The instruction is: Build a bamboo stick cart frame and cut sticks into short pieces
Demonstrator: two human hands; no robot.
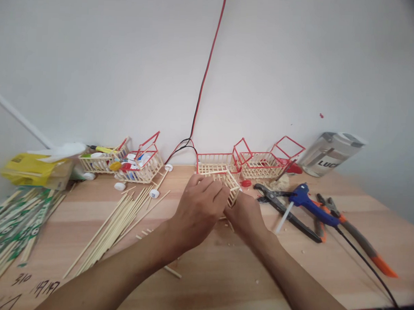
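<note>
My left hand [198, 208] and my right hand [246, 216] meet at the middle of the wooden table [222, 270]. Both are closed around a small basket frame of pale bamboo sticks [230, 185], which is tilted and partly hidden behind the fingers. The left hand's fingers curl over its near side. My right hand grips it from below on the right. Behind it against the wall stands a finished stick basket with red trim [216, 163].
Loose bamboo sticks [122, 220] lie left of my hands, wrapped chopsticks [8, 228] farther left. A blue glue gun [311, 207], black pliers [286, 213] and orange-handled cutters [357, 244] lie at the right. More red-trimmed baskets [268, 162] [138, 163] line the wall.
</note>
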